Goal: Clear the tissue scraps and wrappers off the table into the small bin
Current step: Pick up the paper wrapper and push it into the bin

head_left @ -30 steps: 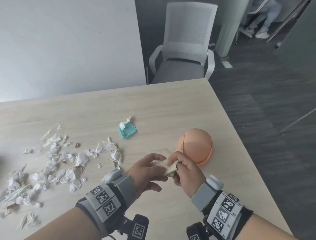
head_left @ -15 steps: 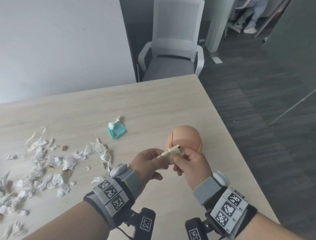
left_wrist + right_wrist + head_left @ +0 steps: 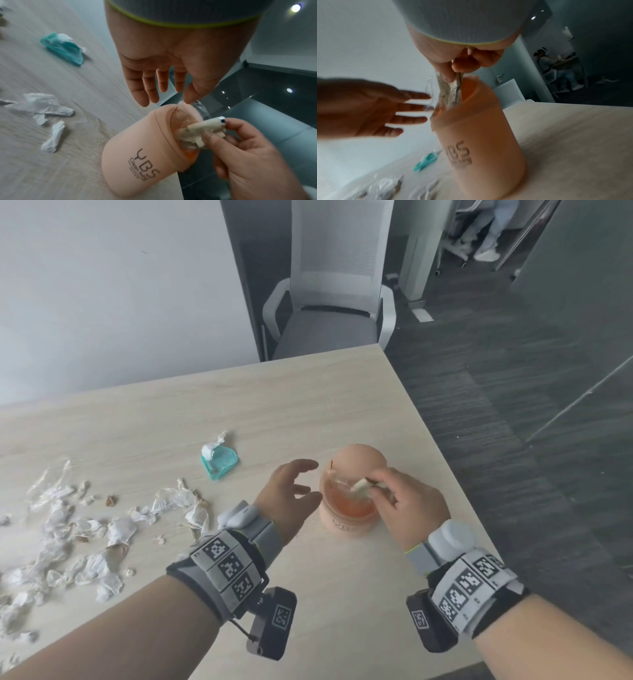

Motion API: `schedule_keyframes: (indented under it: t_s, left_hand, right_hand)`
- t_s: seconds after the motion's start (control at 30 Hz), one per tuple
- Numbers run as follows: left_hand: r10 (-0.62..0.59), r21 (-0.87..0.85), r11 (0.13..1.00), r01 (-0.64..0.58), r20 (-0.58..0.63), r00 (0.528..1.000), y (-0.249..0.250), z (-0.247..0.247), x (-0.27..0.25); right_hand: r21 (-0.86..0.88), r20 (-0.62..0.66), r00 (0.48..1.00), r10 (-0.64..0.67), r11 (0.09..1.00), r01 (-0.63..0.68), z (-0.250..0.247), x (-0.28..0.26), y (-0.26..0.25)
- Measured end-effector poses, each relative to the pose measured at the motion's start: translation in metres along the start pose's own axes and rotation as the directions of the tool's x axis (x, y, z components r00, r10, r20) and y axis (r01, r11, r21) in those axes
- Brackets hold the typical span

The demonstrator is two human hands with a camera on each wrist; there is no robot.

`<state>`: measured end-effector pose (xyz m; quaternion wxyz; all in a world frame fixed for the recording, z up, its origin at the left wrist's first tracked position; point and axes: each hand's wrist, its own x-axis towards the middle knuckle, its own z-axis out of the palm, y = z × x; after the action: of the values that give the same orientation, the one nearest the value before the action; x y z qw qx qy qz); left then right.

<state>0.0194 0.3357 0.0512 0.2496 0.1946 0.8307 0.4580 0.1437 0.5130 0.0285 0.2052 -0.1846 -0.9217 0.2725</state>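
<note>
While the right hand pinches a crumpled wrapper in the small bin's mouth and the left hand hovers spread and empty beside it, release seems next, with scraps littering the table.

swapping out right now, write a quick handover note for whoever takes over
Right hand: pinches a crumpled wrapper wad in the mouth of the small peach bin, not yet let go.
Left hand: open, beside the bin, holding nothing.
Done: this wad is at the bin.
Left: drop it; the teal wrapper and the tissue scraps spread over the left of the table.
</note>
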Motion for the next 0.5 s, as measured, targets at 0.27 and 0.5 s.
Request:
schedule_keyframes:
  t_s: [0.27, 0.5]
  left_hand:
    - [0.197, 0.243, 0.937, -0.251, 0.228, 0.954, -0.003, 0.024, 0.002]
    - [0.151, 0.285, 0.932, -0.225, 0.261, 0.953, -0.008, 0.026, 0.004]
  right_hand:
    - [-0.162, 0.202, 0.968, -0.149, 0.970, 0.183, 0.022, -0.009, 0.005]
    - [-0.306, 0.503, 0.863, 0.049, 0.944, 0.125, 0.015, 0.001, 0.001]
